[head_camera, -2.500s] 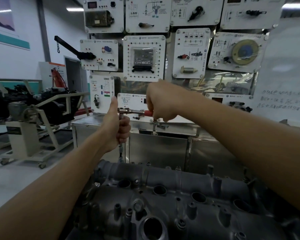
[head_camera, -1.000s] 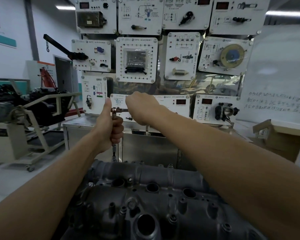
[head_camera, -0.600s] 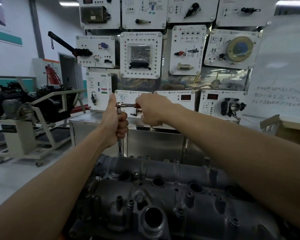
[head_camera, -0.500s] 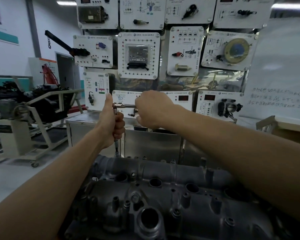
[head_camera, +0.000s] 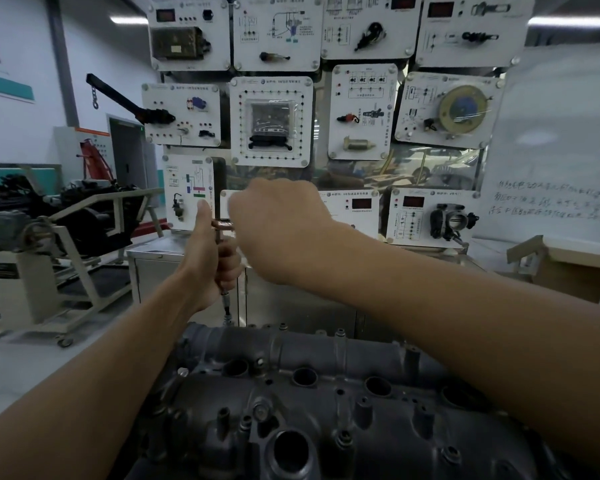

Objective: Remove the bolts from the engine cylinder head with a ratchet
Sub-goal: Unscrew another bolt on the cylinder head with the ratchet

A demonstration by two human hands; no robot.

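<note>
The left grip (head_camera: pixel 208 258) is wrapped around the upright extension bar (head_camera: pixel 219 242) of the ratchet (head_camera: pixel 223 223), fingers curled round it and thumb pointing up. The right grip (head_camera: pixel 278 230) is closed just to the right of the ratchet's head, where the handle runs into the fist. The handle itself is hidden behind the back of the hand. Both forearms reach out from the near edge.

The bar drops from the left grip to a socket (head_camera: pixel 226 308), which meets the far left corner of the cylinder head (head_camera: pixel 326 410), a dark grey casting that fills the near part of the view. The bolt under the socket cannot be seen, so how far it has backed out cannot be told.

The job looks far from finished. Small bolts (head_camera: pixel 283 326) are seated along the far edge of the cylinder head to the right of the socket, and more bolt heads (head_camera: pixel 340 436) sit nearer. No loose, removed bolts are in view. This far-left bolt seems to be the one in hand, with the rest of the row left to do.

Beyond stand a steel cabinet (head_camera: pixel 174 271) and a wall of white training panels (head_camera: pixel 271 119).
</note>
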